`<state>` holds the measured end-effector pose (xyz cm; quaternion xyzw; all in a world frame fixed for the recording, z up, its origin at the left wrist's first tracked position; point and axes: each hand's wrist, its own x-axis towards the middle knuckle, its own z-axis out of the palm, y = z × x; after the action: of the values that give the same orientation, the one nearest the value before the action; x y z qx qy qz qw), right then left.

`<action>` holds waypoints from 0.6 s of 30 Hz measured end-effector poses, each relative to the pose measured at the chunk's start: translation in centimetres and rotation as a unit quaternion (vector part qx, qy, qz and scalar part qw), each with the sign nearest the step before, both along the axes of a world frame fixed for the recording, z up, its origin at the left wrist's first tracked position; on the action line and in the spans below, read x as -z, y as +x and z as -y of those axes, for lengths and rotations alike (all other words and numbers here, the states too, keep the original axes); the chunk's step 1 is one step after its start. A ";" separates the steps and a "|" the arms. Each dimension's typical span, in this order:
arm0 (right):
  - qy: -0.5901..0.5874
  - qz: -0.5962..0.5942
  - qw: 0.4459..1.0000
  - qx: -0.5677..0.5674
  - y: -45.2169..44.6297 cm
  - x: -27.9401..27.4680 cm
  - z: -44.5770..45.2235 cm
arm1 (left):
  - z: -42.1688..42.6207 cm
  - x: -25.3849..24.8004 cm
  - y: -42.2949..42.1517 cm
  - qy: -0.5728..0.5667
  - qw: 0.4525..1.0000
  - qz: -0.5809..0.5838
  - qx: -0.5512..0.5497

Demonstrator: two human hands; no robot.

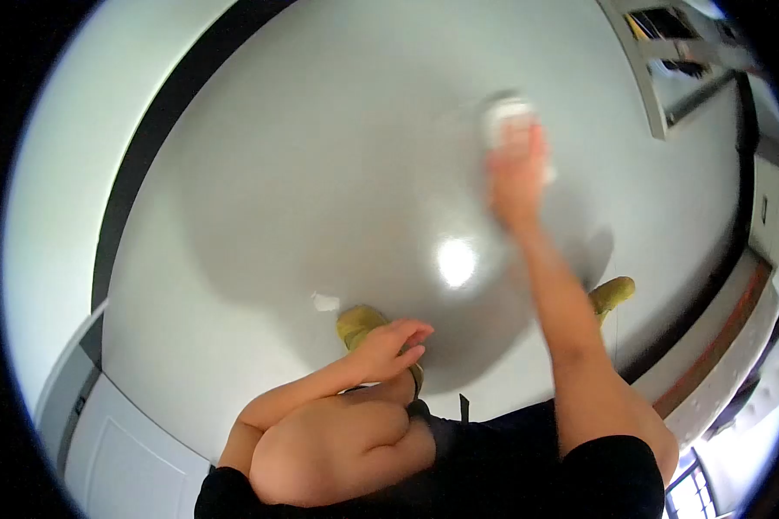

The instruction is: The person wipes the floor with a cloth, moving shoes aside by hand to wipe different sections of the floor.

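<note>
My right hand [516, 177] reaches far out, pressed down on a white cloth [507, 110] that lies on the glossy grey floor [346, 164]. Hand and cloth are both blurred, so the cloth's folds cannot be made out. My left hand [387, 350] hangs beside my bent knee, above a yellow-green shoe [356, 323]. Its thumb stands apart from the loosely bent fingers, and nothing is between them. Just left of that shoe a small white scrap or mark [325, 301] shows on the floor.
The other yellow-green shoe [612, 294] is planted at right. A dark baseboard [151, 130] curves along the left wall. At upper right stands a grey-white frame [644, 69] with items on it. A white door [130, 450] is at lower left, a cabinet [772, 208] at far right.
</note>
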<state>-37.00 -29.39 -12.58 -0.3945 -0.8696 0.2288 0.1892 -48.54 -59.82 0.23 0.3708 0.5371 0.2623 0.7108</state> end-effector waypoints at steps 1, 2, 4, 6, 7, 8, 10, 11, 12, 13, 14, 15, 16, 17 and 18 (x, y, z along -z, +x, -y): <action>0.110 0.066 0.991 0.030 1.4 0.0 -3.1 | 0.2 -0.1 0.0 0.004 1.000 -0.007 -0.001; 0.214 0.132 0.965 0.070 2.8 0.0 -6.2 | 0.3 -0.2 0.1 0.009 1.000 -0.015 -0.003; 0.194 0.134 0.962 0.135 2.1 0.3 -10.1 | 0.0 -0.6 0.2 0.017 1.000 -0.021 -0.007; 0.193 0.149 0.961 0.133 -1.7 -0.3 -10.8 | -0.8 -1.5 0.1 0.030 0.999 -0.014 -0.006; 0.195 0.157 0.959 0.133 -3.6 -0.4 -11.0 | -0.9 -1.6 0.1 0.029 1.000 -0.006 -0.009; 0.186 0.135 0.969 0.088 -6.3 -0.7 -10.1 | -1.0 -1.6 0.0 0.029 1.000 0.002 -0.011; 0.190 0.075 0.979 -0.007 -11.8 -1.1 -6.1 | -0.9 -1.3 -0.2 0.034 0.999 0.007 -0.022; 0.191 0.088 0.975 -0.064 -13.8 -1.1 -3.2 | -0.7 -1.0 -0.1 0.038 0.999 0.002 -0.033; 0.195 0.101 0.968 -0.120 -15.5 -1.3 -0.1 | -0.6 -0.8 -0.1 0.045 0.998 -0.003 -0.043; 0.151 0.100 0.968 -0.171 -16.8 -1.8 3.1 | -0.7 -0.9 -0.2 0.040 0.999 -0.008 -0.028; 0.104 0.089 0.967 -0.214 -17.9 -2.3 6.3 | -0.8 -1.1 -0.4 0.036 0.999 -0.012 -0.015; 0.059 0.078 0.961 -0.259 -18.7 -2.8 8.9 | -1.1 -1.1 -0.4 0.035 0.999 -0.017 -0.003; 0.076 0.073 0.941 -0.321 -18.5 -3.3 11.1 | -1.1 -0.9 0.1 0.051 0.998 -0.018 -0.010; 0.093 0.069 0.918 -0.379 -18.0 -3.5 12.3 | -0.8 -0.5 0.5 0.067 0.997 -0.019 -0.012; 0.080 0.046 0.911 -0.402 -17.5 -3.6 12.0 | -0.8 -0.1 0.7 0.084 0.996 -0.020 -0.014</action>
<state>-54.53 -41.37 -8.96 -0.0051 -0.9778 0.1969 0.0720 -47.87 -58.99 0.32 0.4271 0.5327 0.3084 0.6624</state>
